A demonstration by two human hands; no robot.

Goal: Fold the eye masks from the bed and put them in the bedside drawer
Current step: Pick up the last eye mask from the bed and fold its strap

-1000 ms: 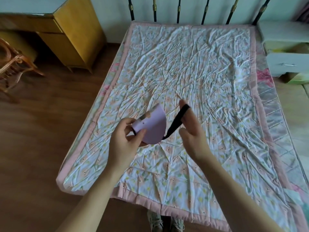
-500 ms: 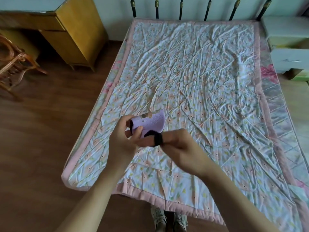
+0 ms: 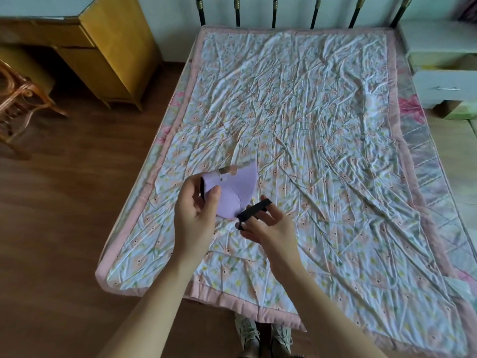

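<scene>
A lilac eye mask [image 3: 237, 188], folded in half, is held above the near left part of the bed [image 3: 309, 120]. My left hand [image 3: 196, 213] grips its folded end, thumb on top. The mask's black elastic strap [image 3: 254, 209] runs out to the right, where my right hand [image 3: 268, 226] pinches it between the fingers. The white bedside cabinet [image 3: 438, 83] stands at the far right of the bed with its top drawer [image 3: 444, 64] pulled open.
A crumpled floral quilt with a pink border covers the bed. A yellow wooden desk [image 3: 111, 47] and a rattan chair [image 3: 18, 99] stand on the wooden floor to the left. My shoes [image 3: 263, 337] are at the bed's foot.
My right hand drew the black strap in against the mask, then pulled it back out to the right and lower. The left hand kept its grip on the folded mask.
</scene>
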